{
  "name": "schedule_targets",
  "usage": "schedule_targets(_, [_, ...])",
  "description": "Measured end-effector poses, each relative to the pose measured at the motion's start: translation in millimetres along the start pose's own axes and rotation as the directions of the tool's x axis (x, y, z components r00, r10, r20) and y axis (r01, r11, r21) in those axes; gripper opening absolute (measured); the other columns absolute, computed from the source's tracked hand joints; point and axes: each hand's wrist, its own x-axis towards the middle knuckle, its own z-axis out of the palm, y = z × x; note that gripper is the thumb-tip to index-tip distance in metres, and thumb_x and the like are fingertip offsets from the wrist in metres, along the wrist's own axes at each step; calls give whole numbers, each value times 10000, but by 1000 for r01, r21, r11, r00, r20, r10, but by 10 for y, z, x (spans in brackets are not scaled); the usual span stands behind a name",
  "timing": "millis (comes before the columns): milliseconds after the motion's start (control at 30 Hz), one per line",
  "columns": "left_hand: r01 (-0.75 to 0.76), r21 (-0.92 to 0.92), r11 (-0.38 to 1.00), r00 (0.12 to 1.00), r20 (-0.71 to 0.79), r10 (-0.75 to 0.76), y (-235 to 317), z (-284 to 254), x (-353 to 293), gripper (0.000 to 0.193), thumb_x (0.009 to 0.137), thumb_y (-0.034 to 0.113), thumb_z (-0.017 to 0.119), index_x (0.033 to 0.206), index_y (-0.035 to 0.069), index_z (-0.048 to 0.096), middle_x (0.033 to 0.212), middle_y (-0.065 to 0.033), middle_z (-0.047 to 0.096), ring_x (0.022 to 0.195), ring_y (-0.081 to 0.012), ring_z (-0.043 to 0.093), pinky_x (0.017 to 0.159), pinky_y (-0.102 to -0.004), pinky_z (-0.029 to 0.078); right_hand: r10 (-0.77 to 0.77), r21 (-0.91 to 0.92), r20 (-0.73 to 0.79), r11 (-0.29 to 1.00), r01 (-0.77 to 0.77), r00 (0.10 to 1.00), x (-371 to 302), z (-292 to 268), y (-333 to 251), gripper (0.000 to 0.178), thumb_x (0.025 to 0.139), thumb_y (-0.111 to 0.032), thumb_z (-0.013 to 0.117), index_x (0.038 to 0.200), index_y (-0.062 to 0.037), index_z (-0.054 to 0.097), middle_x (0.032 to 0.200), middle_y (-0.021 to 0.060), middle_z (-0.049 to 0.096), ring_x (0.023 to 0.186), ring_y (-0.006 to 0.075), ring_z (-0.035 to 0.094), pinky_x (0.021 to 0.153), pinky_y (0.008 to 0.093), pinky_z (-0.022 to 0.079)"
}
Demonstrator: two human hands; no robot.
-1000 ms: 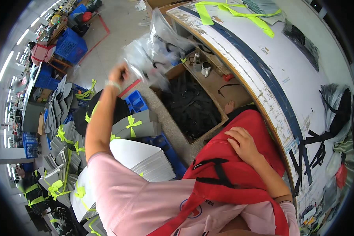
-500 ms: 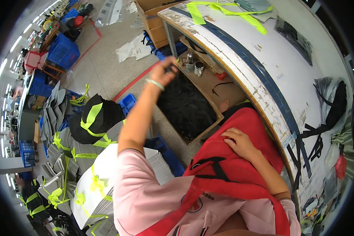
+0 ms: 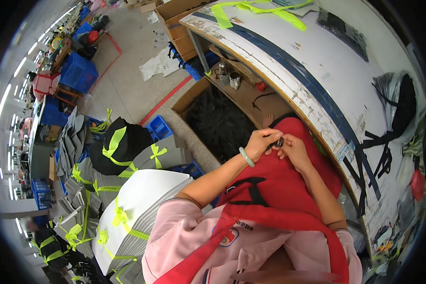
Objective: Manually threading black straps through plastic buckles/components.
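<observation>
Both hands brought together over the lap, fingertips near one another. Left hand (image 3: 261, 143): fingers bent, tips drawn in to a pinch, pointing to the right. Right hand (image 3: 294, 151): fingers curled inward toward the left, tips likewise pinched. Left forearm (image 3: 220, 179) bare, angled forward and rightward, elbow bent and held out from the torso. Right forearm (image 3: 323, 194) bare, running forward and leftward, elbow bent.
</observation>
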Motion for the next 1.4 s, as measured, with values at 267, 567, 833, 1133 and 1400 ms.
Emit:
schedule_targets(267, [-68, 70, 995, 996, -50, 72, -112, 427, -33, 150, 916, 113, 615, 997, -2, 667, 795, -58, 658, 606, -93, 581, 416, -195, 401, 1, 201, -95, 979, 18, 995, -531, -154, -277, 242, 978, -249, 522, 955, -25, 610, 806, 39, 636, 669, 93, 598, 632, 230, 518])
schedule_targets(567, [130, 290, 948, 948, 245, -205, 67, 634, 53, 253, 942, 135, 569, 1119, -38, 619, 755, -55, 627, 638, -123, 611, 445, -213, 439, -30, 150, -116, 988, 47, 993, -917, -742, -251, 165, 915, -192, 619, 917, -28, 613, 724, 11, 604, 594, 65, 571, 522, 190, 456])
schedule_targets(833, [187, 591, 785, 852, 300, -429, -297, 869, 98, 221, 955, 219, 566, 935, 10, 634, 697, -10, 586, 563, -73, 538, 424, -200, 401, -255, -222, -174, 951, 214, 951, -1154, -938, 38, 161, 885, -163, 631, 896, -3, 630, 747, 81, 631, 646, 126, 601, 591, 275, 484])
schedule_targets(1133, [525, 24, 851, 793, 349, -500, -394, 879, 443, 270, 975, 273, 518, 1035, 17, 576, 818, -52, 566, 752, -170, 588, 453, -241, 468, -698, -893, -440, 409, -189, 566, -1503, -1653, 343, 299, 788, -243, 702, 1033, -75, 671, 1074, 83, 613, 1018, 295, 554, 887, 389, 450])
schedule_targets(1400, [340, 282, 897, 891, 208, -403, -281, 1185, 462, 229, 946, 207, 585, 857, 5, 644, 681, -38, 590, 523, -90, 507, 398, -198, 379, -798, -905, -364, 425, 20, 480, -1254, -1560, -58, 74, 849, -92, 633, 897, -49, 670, 827, 65, 667, 745, 205, 624, 683, 310, 493])
